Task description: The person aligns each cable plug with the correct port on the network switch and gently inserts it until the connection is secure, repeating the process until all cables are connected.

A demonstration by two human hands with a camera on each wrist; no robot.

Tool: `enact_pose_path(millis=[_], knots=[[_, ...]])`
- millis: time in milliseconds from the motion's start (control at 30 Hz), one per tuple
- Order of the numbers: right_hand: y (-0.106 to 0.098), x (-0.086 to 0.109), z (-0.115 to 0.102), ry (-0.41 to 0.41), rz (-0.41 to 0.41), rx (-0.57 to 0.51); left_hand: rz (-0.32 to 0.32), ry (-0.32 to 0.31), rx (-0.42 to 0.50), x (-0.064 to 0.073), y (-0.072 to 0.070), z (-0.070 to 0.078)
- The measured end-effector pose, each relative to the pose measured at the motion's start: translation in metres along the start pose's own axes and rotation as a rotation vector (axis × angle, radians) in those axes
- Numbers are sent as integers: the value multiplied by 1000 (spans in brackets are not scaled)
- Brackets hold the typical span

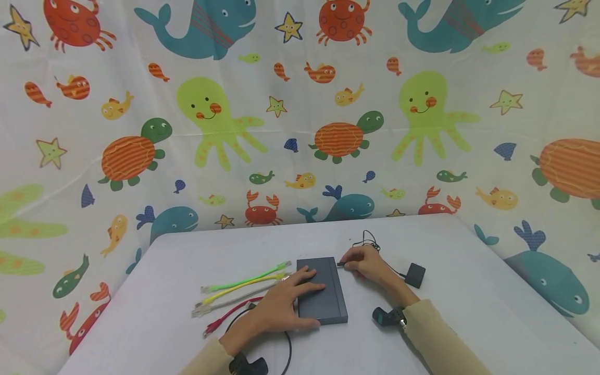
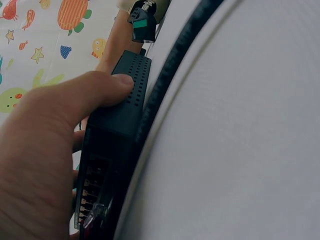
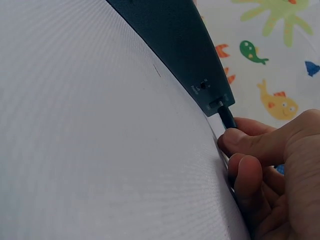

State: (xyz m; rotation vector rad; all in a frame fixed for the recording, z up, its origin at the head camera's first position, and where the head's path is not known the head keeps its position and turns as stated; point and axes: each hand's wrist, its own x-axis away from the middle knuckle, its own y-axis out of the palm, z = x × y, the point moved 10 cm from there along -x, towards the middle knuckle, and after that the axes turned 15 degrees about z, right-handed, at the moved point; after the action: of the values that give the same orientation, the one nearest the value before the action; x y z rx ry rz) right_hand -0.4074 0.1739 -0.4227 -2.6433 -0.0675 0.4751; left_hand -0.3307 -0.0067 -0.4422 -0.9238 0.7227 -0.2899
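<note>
A dark grey network switch (image 1: 323, 291) lies flat on the white table. My left hand (image 1: 283, 302) holds it, fingers spread over the top and the thumb (image 2: 120, 87) against the vented near side. In the left wrist view its row of ports (image 2: 90, 192) faces left, with a clear cable connector (image 2: 95, 215) in front. At the opposite side, my right hand (image 1: 367, 263) pinches a black power plug (image 3: 227, 117) between thumb and forefinger. The plug's metal tip is right at the switch's power socket. Its other fingers are curled near the tabletop.
Green (image 1: 248, 277), yellow (image 1: 241, 289), grey (image 1: 234, 301) and red (image 1: 229, 315) network cables lie left of the switch. A black cable (image 1: 289, 346) passes by my left wrist. A power adapter (image 1: 415, 275) and its looped cord (image 1: 367, 240) lie at right. A patterned curtain (image 1: 300, 130) hangs behind.
</note>
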Motion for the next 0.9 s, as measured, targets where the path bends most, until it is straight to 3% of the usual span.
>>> enact_pose_path(millis=[200,433,900], knots=[[-1,1,-1,7,9,6,-1,2,6,0,1,0],[4,-10,37,37,37,38,2,5,-3,0,1,0],[5,-10,39,33,23,27,11,14,-4,-1,0,0]])
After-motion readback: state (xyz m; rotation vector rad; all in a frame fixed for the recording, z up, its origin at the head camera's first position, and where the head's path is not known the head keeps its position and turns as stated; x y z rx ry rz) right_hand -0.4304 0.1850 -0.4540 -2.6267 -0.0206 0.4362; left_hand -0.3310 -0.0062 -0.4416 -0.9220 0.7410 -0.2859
